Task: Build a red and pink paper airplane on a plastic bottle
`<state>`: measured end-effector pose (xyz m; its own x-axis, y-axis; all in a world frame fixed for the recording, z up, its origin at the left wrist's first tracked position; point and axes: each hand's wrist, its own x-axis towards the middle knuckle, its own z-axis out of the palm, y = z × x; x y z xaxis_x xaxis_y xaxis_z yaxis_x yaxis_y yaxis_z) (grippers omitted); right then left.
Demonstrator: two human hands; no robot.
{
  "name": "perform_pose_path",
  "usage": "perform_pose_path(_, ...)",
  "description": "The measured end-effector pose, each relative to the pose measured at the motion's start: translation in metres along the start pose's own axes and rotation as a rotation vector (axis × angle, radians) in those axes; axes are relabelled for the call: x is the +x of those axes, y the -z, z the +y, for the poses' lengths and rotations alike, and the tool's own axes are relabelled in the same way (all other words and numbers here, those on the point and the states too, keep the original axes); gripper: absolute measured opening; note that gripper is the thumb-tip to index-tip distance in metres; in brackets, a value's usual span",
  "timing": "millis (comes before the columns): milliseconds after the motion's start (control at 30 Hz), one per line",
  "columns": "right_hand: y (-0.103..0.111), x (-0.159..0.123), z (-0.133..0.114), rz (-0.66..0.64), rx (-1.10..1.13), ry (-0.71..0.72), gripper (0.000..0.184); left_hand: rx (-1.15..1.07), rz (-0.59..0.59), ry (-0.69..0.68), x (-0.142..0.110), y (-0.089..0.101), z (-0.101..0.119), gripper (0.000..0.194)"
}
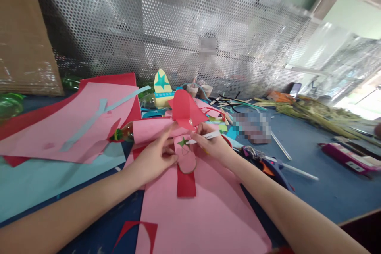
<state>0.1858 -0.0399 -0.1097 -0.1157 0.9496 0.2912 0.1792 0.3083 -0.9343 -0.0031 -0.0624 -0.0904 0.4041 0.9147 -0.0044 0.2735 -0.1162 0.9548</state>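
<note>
In my right hand (216, 145) is a white marker pen (212, 135), its tip at a green star shape (182, 142) on a rounded pink paper piece (187, 162). Faint curved lines show below the star. My left hand (156, 156) rests along the left side of this piece, fingers apart, thumb at its edge. Under it lie a red paper strip (186, 185) and a large pink sheet (196, 218). Just beyond my hands, a plastic bottle wrapped in pink paper (149, 131) lies sideways, with red fin-like paper (184, 107) standing on it.
Pink paper with light-blue strips (77, 127) lies left, over a light-blue sheet (59, 186). A yellow-wrapped bottle (162, 97) stands behind. Scissors (268, 168), a glue gun (274, 174), and a magenta case (347, 158) lie right. Cut red paper (151, 232) is near the front.
</note>
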Motion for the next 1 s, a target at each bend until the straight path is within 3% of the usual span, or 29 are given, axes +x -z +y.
perform_pose_path(733, -0.004, -0.001, -0.004, -0.023, 0.064, -0.023, 0.036, -0.029, -0.032, -0.007, -0.002, 0.002, -0.007, 0.085)
perform_pose_path(1000, -0.003, 0.001, 0.005, -0.001, 0.03, 0.051, 0.031, -0.058, -0.032, -0.016, -0.001, 0.002, -0.009, 0.087)
